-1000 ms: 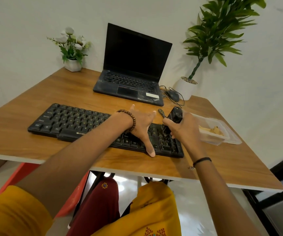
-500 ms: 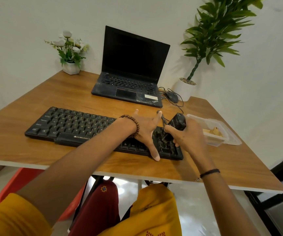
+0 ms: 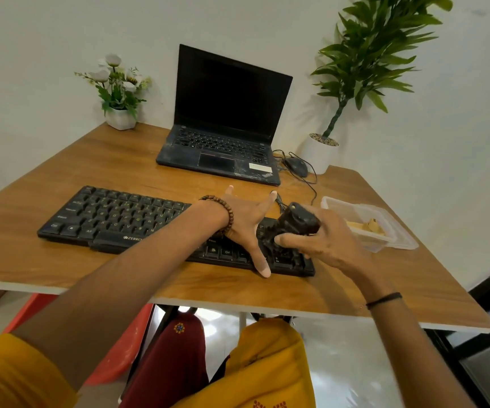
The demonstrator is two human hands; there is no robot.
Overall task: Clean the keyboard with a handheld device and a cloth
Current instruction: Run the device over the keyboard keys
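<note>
Cleaner (image 3: pixel 295 223) gripped in right hand (image 3: pixel 323 240), tip down on keyboard (image 3: pixel 114 216) right end. Left hand (image 3: pixel 245 223) spread flat just beside. Keys run long leftward.

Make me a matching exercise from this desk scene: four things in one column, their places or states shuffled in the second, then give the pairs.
Things:
1. handheld device
2. left hand
3. computer mouse
4. clear plastic container

Places or states:
A. spread flat on the keyboard
B. beside the laptop, near the white plant pot
C. gripped in the right hand
D. at the desk's right side, holding yellowish pieces

Pairs: 1-C, 2-A, 3-B, 4-D
</note>
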